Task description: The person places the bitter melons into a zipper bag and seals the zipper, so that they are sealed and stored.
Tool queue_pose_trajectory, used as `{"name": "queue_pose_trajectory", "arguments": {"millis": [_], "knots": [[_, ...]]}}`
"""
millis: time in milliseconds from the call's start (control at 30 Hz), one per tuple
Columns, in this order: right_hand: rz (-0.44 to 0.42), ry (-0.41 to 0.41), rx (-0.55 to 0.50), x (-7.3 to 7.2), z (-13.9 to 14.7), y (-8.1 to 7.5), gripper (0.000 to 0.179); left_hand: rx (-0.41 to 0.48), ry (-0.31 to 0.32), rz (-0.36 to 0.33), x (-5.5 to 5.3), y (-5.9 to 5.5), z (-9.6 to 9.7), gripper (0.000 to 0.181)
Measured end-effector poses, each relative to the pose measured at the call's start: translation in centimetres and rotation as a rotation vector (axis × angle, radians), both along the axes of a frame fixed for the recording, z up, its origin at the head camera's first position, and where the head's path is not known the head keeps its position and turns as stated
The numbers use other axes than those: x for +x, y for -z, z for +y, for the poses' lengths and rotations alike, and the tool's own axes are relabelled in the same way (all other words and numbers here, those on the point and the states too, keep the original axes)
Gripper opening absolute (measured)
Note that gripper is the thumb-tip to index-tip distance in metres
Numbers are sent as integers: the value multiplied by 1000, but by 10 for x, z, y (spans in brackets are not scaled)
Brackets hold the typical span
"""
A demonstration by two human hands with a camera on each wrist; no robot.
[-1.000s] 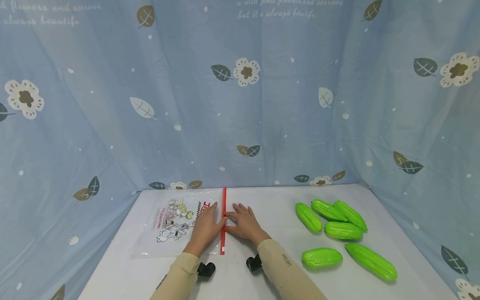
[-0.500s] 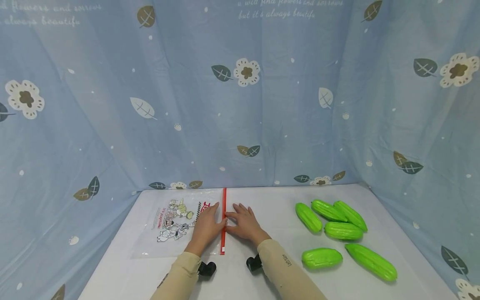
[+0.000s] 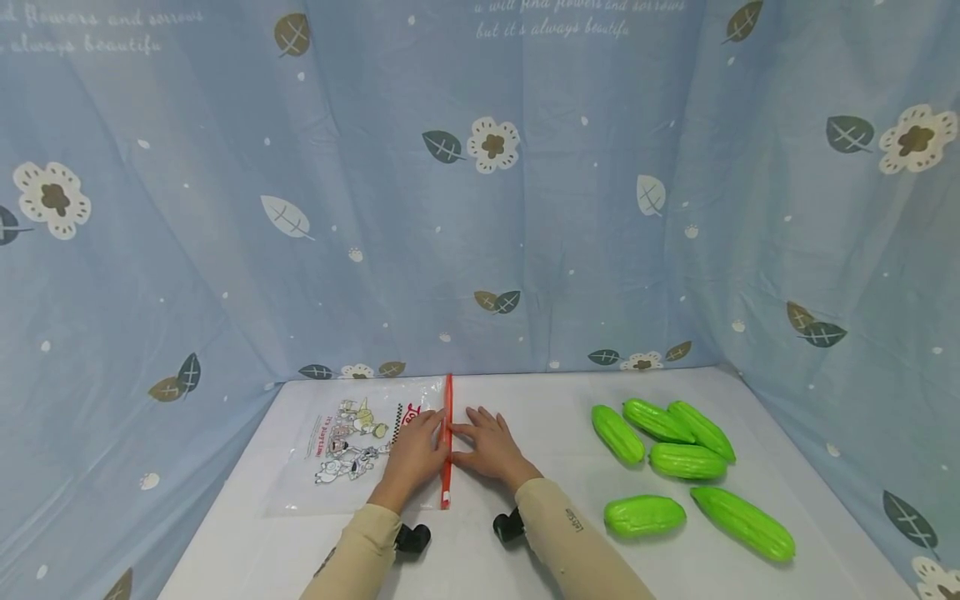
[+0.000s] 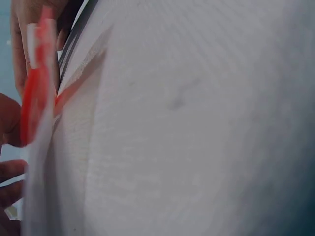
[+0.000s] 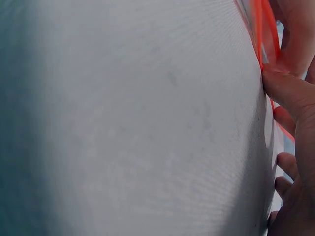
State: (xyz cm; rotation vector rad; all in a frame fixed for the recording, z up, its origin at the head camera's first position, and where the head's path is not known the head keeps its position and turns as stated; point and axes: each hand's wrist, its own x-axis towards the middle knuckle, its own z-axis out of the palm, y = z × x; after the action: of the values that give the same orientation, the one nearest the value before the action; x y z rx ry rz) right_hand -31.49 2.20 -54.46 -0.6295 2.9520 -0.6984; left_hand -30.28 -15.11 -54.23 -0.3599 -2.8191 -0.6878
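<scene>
On the counter [image 3: 551,467], the strip [image 3: 447,398] of the bag [image 3: 352,446] is newly lifted and slightly parted, apparently pinched by the left hand [image 3: 415,454] and right hand [image 3: 491,446], so opening seems just begun.

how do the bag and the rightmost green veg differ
The bag is clear and printed; the veg is solid green. The bag is broad and mostly flat; the veg is long and plump. The bag is larger than the veg. Both lie on the white table.
</scene>
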Motion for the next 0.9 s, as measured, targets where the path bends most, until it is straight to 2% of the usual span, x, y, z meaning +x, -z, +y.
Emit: {"name": "queue_pose_trajectory", "arguments": {"millis": [133,500,667,900], "knots": [[-3,-6,-6,1,0,-1,62,16,-11,6,-1,0,-1,58],[1,-6,-9,1,1,0,63,20,-17,5,-5,9,-3,48],[4,-10,-8,0,1,1,63,21,2,-48,-6,11,-6,50],[21,-14,-11,-1,2,2,61,29,63,-99,-5,10,-15,58]]}}
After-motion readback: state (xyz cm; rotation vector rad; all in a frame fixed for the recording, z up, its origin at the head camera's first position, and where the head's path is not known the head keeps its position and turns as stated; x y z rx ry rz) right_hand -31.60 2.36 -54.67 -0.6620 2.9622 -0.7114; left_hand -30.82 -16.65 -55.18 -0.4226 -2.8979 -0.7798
